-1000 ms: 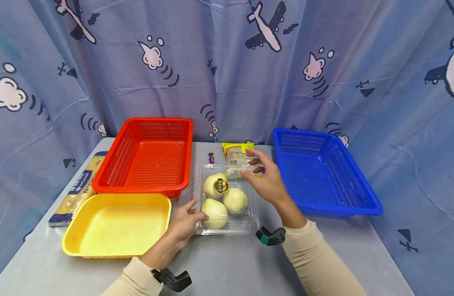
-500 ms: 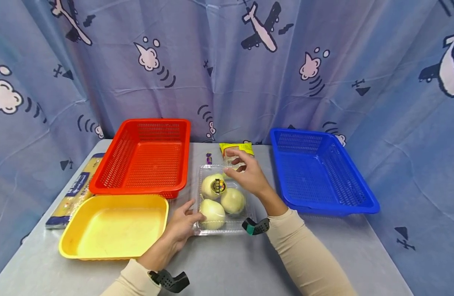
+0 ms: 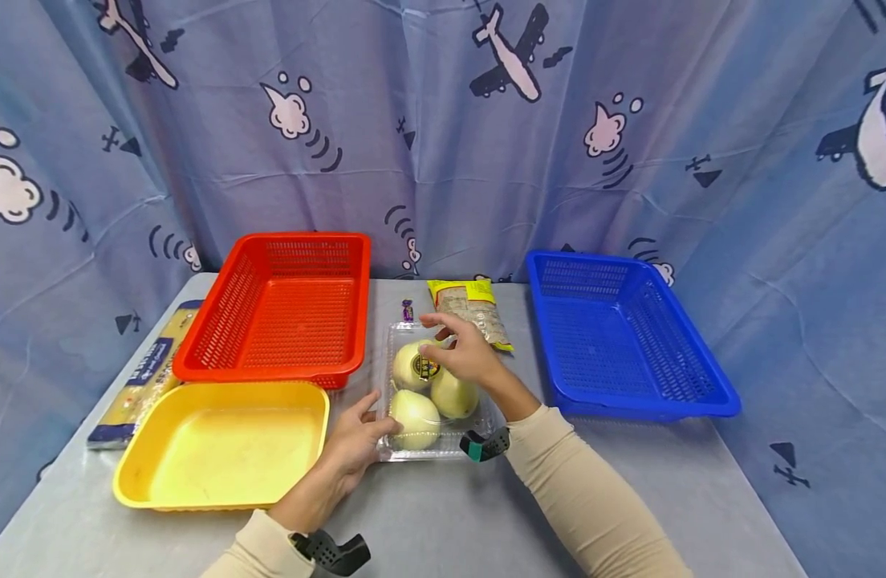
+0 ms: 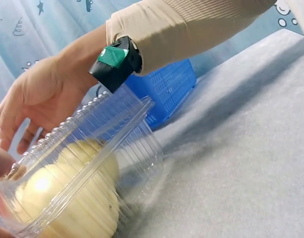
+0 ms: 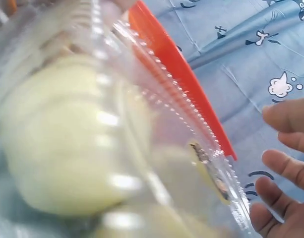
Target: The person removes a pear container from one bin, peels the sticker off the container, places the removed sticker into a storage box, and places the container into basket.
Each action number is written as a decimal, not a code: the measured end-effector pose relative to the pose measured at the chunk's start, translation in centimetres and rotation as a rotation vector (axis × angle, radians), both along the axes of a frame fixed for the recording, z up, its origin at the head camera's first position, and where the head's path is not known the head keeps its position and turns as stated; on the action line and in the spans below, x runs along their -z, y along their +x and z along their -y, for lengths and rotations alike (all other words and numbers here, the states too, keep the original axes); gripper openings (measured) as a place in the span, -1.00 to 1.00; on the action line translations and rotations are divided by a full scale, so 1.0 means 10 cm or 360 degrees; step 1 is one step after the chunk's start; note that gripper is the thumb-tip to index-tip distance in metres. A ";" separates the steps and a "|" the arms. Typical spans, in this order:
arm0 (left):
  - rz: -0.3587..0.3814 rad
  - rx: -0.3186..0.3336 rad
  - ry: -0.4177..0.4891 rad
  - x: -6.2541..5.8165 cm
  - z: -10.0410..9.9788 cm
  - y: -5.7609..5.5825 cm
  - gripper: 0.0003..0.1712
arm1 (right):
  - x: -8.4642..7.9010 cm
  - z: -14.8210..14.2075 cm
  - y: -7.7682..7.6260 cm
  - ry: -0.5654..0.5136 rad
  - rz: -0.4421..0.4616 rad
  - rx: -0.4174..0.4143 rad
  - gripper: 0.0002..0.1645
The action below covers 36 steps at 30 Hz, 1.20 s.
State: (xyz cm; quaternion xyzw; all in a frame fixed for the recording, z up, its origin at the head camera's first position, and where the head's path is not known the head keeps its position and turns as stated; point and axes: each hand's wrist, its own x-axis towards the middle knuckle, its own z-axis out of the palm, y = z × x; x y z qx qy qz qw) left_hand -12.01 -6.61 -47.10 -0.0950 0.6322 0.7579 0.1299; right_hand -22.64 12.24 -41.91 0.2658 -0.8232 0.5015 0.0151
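Before you, the clear plastic box (image 3: 443,449) sits mid-worktop (image 3: 428,514), with three pale round fruits (image 3: 416,419) inside. Your left hand (image 3: 356,437) touches the box's left side, toward the near corner; I can't tell whether its fingers grip. Your right hand (image 3: 468,351) is over the box, thumb and fingers parted. Left stand a red basket (image 3: 306,325), far, and yellow tray (image 3: 226,445), near; right, a blue basket (image 3: 616,337).

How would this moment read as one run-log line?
left hand: holding clear plastic clamshell; right hand: over clamshell, no grip; contents: three pale round produce items; nearby: yellow basin
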 end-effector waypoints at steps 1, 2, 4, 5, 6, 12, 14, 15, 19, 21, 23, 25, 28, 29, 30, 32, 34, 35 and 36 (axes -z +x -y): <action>0.0000 0.0000 -0.0004 0.00 0.00 0.00 -0.02 | 0.02 0.01 0.00 0.0017 0.0005 -0.0004 -0.44; 0.0000 0.0001 -0.0009 0.01 0.00 0.00 -0.02 | 0.05 0.01 0.00 0.0039 0.0005 -0.0004 -0.45; 0.0001 0.0002 -0.0020 0.01 0.01 0.00 -0.02 | 0.09 0.02 0.00 0.0090 -0.0018 0.0001 -0.45; 0.0003 0.0003 -0.0022 0.01 0.01 0.00 -0.02 | 0.11 0.03 0.00 0.0117 -0.0036 0.0003 -0.45; 0.0004 0.0005 -0.0025 0.01 0.01 0.00 -0.03 | 0.12 0.04 0.00 0.0144 -0.0051 0.0006 -0.45; 0.0005 0.0022 -0.0004 0.00 0.02 -0.01 -0.03 | 0.17 0.08 0.01 0.0290 -0.0160 0.0029 -0.47; 0.0002 0.0022 0.0000 0.00 0.02 -0.01 -0.03 | 0.18 0.09 0.01 0.0372 -0.0195 0.0038 -0.47; 0.0008 0.0017 0.0003 0.01 0.02 -0.01 -0.03 | 0.18 0.09 0.01 0.0415 -0.0212 0.0042 -0.47; 0.0009 0.0011 0.0017 0.02 0.02 -0.01 -0.04 | 0.19 0.11 0.03 0.0581 -0.0282 0.0045 -0.48; 0.0005 0.0012 0.0025 0.02 0.02 -0.01 -0.04 | 0.18 0.12 0.04 0.0623 -0.0298 0.0049 -0.49; 0.0004 0.0013 0.0030 0.02 0.03 0.00 -0.04 | 0.18 0.12 0.05 0.0651 -0.0300 0.0056 -0.51; 0.0003 0.0015 0.0032 0.03 0.03 0.00 -0.04 | 0.18 0.13 0.06 0.0688 -0.0297 0.0063 -0.51; 0.0015 0.0011 0.0029 0.03 0.03 0.00 -0.04 | 0.17 0.13 0.06 0.0740 -0.0296 0.0063 -0.52; 0.0017 0.0011 0.0027 0.03 0.03 0.00 -0.04 | 0.17 0.14 0.07 0.0752 -0.0293 0.0062 -0.52; 0.0016 0.0012 0.0024 0.03 0.03 0.00 -0.04 | 0.16 0.14 0.07 0.0765 -0.0294 0.0064 -0.52; 0.0018 0.0009 0.0015 0.03 0.03 0.00 -0.04 | 0.15 0.15 0.08 0.0773 -0.0295 0.0071 -0.52; 0.0018 0.0008 0.0007 0.02 0.03 0.00 -0.04 | 0.14 0.16 0.09 0.0768 -0.0285 0.0079 -0.53; 0.0019 0.0007 0.0006 0.02 0.03 -0.01 -0.04 | 0.14 0.16 0.09 0.0765 -0.0280 0.0087 -0.54; 0.0020 0.0007 0.0003 0.02 0.03 -0.01 -0.04 | 0.14 0.16 0.08 0.0769 -0.0277 0.0097 -0.54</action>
